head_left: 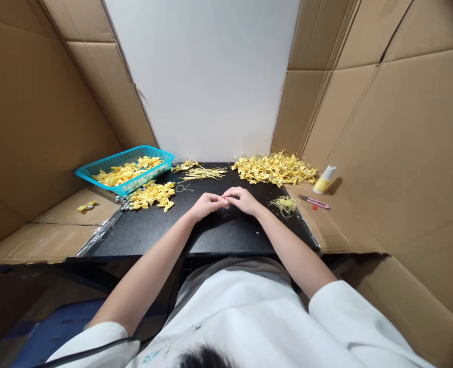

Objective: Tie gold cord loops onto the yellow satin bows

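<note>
Over the middle of the black table [153, 232], my left hand [208, 205] and my right hand [242, 200] meet at their fingertips. Both are closed in a pinch around something small that the fingers mostly hide; a tiny pale bit shows below them. Just beyond the hands lies a bundle of thin yellow cords [204, 174]. Yellow ribbon bows [153, 194] with silvery beads are heaped to the left of my left hand. A large pile of yellow bows with cord ends [274, 169] sits behind and right of my right hand.
A turquoise basket [81, 173] holding yellow bows stands at the back left. One loose bow [87, 206] lies on the cardboard. At right are yellow cord trimmings [284, 206], pink-handled thread snips [318, 203] and a yellow thread spool [323, 181]. Cardboard walls [414, 143] flank the table.
</note>
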`<state>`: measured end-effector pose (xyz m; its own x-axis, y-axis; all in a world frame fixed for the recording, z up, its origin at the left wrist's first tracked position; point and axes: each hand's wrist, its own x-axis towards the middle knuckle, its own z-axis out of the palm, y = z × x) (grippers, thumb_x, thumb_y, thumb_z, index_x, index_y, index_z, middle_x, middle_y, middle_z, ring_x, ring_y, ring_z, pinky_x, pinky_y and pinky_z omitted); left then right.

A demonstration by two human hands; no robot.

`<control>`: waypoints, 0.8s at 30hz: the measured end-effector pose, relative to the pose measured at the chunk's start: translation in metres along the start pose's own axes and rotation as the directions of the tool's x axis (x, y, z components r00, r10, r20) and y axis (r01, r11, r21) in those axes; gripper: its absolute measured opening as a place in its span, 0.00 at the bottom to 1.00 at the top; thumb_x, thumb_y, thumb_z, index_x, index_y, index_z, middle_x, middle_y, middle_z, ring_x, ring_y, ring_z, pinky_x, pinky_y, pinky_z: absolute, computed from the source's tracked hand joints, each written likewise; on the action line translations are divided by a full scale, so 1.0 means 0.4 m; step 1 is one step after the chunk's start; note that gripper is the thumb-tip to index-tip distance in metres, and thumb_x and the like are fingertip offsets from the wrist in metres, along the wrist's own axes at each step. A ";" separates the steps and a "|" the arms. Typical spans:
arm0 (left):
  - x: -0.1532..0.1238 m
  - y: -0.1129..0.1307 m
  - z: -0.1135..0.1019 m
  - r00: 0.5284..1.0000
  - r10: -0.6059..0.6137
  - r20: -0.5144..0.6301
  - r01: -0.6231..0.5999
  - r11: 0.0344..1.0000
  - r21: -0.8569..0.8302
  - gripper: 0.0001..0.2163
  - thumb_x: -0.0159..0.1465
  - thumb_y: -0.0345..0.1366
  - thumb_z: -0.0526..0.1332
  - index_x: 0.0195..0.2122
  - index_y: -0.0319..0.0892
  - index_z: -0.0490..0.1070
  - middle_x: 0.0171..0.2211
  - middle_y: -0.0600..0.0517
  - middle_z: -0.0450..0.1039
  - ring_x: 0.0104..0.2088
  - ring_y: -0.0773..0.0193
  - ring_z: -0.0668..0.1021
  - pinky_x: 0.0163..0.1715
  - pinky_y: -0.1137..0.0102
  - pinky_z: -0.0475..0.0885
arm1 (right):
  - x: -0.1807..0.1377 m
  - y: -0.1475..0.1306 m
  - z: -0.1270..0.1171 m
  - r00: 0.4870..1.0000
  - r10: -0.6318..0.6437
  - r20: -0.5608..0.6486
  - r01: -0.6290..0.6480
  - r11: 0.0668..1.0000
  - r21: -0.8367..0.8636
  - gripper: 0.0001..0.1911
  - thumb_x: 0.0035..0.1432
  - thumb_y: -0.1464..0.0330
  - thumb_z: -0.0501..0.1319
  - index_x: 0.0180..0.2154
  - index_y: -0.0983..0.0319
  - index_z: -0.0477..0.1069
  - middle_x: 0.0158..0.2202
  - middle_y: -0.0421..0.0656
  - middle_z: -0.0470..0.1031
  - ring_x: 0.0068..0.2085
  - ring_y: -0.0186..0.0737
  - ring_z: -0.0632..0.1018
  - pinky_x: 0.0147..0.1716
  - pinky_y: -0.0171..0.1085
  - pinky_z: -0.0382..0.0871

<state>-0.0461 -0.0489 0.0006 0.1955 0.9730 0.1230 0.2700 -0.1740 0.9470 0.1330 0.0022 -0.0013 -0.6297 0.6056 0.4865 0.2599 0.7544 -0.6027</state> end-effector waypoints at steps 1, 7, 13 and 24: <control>0.001 -0.002 -0.001 1.000 -0.010 0.002 0.010 1.000 -0.023 0.14 0.50 0.46 0.70 0.25 0.38 0.81 0.19 0.52 0.74 0.19 0.73 0.62 0.20 0.74 0.56 | 0.000 0.000 -0.001 1.000 0.004 -0.010 -0.004 1.000 -0.001 0.08 0.57 0.74 0.61 0.34 0.59 0.79 0.38 0.41 0.80 0.42 0.38 0.76 0.49 0.41 0.64; 0.019 -0.021 -0.002 0.995 -0.064 -0.073 0.049 0.979 -0.196 0.20 0.47 0.51 0.70 0.29 0.36 0.80 0.26 0.46 0.78 0.18 0.75 0.58 0.19 0.74 0.53 | 0.001 0.004 0.009 0.997 0.055 -0.049 -0.056 0.998 -0.035 0.07 0.58 0.73 0.59 0.30 0.61 0.75 0.33 0.41 0.78 0.36 0.38 0.73 0.41 0.38 0.64; 0.030 -0.028 -0.009 0.977 -0.118 -0.175 0.060 0.950 -0.308 0.25 0.46 0.55 0.68 0.35 0.37 0.80 0.37 0.40 0.79 0.18 0.77 0.57 0.18 0.75 0.51 | -0.004 -0.001 0.019 0.997 0.075 -0.006 -0.076 0.993 -0.089 0.08 0.57 0.74 0.57 0.29 0.61 0.73 0.32 0.39 0.77 0.36 0.37 0.73 0.40 0.36 0.63; 0.018 -0.030 0.000 0.950 -0.058 -0.307 0.033 0.996 -0.086 0.22 0.47 0.49 0.71 0.37 0.38 0.82 0.23 0.49 0.78 0.18 0.71 0.64 0.20 0.72 0.56 | -0.015 -0.040 0.004 0.995 0.097 -0.026 -0.101 0.956 -0.276 0.08 0.62 0.70 0.55 0.32 0.60 0.70 0.35 0.42 0.76 0.40 0.41 0.71 0.44 0.41 0.56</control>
<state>-0.0479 -0.0397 -0.0101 -0.1195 0.9810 0.1531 0.1940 -0.1282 0.9726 0.1317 -0.0138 0.0044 -0.5819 0.6826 0.4420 0.5140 0.7300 -0.4505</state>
